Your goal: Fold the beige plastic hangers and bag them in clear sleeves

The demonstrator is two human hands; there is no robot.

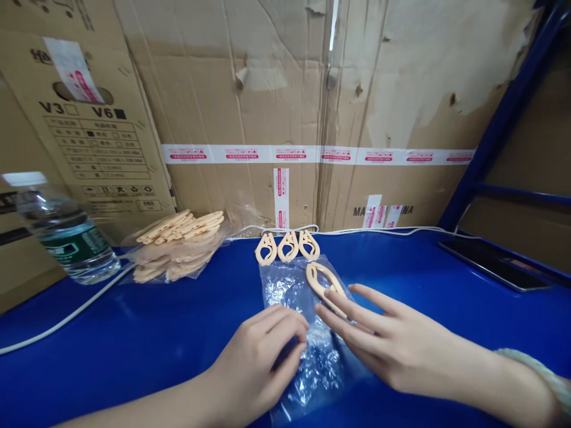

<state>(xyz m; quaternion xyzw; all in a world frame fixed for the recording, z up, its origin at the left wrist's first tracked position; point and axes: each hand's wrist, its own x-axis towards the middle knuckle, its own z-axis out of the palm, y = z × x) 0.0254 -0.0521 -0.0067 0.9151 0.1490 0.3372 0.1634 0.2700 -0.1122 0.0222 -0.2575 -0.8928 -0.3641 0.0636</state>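
Note:
A beige plastic folding hanger (322, 274), folded up, lies slanted over a clear plastic bag (285, 285) on the blue tabletop. My right hand (388, 336) reaches over the hanger's near end with fingers stretched and spread, touching or just above it; its thumb is hidden. Curled over the bag, my left hand (270, 351) has thumb and fingertips pinched together at the crinkled film. Behind the bag, several more pieces stand in a row: a left hanger (266, 257), a middle hanger (288, 254) and a right hanger (308, 252).
At the left a water bottle (78, 249) stands beside bagged stacks of beige hangers (178, 229). A white cable (392, 232) runs along the back, below tall cardboard (250, 101). A dark phone (495, 264) lies at the right, near a blue metal frame (499, 113).

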